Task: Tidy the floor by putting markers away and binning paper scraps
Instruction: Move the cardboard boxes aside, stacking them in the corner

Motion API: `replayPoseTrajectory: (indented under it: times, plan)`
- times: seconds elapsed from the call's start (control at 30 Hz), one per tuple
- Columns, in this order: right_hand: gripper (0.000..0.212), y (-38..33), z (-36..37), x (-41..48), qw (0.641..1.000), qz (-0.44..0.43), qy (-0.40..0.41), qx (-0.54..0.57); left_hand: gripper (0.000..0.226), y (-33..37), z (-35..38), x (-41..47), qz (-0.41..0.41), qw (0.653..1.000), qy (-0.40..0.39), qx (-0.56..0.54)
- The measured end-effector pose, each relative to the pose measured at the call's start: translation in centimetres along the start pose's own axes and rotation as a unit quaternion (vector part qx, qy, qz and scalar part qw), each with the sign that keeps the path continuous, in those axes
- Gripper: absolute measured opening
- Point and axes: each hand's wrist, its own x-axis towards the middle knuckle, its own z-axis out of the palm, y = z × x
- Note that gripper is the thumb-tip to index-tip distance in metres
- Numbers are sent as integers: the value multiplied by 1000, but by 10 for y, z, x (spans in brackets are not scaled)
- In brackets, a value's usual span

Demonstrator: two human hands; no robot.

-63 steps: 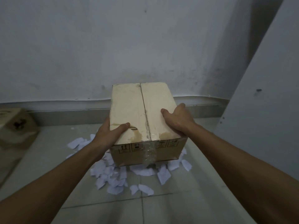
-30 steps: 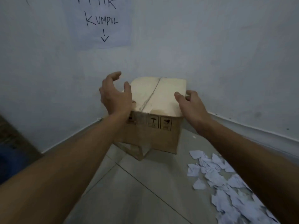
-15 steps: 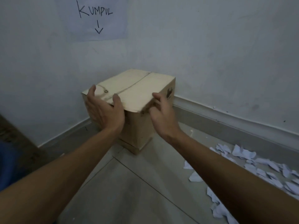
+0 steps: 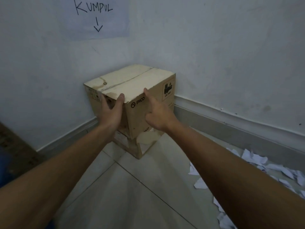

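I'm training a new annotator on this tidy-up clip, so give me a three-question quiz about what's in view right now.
1. True or false: the top flaps of the cardboard box are closed.
2. Where do the paper scraps lie? A) on the floor, to the right of the box; B) on top of the box; C) inside a bin.
3. Fill in: the left hand and the right hand both touch the ____.

Key: 1 true; 2 A; 3 box.
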Motion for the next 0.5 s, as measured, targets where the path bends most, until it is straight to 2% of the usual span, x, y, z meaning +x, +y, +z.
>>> replayPoseTrajectory:
  times: [0.17,0.5]
  plan:
    - [91,3,-11,14,999,22,-21,-19,92,6,10,6,-32,999,-19,-4]
    - [95,8,-12,24,999,20,-28,-37,100,4,16,13,-40,999,-27,-7]
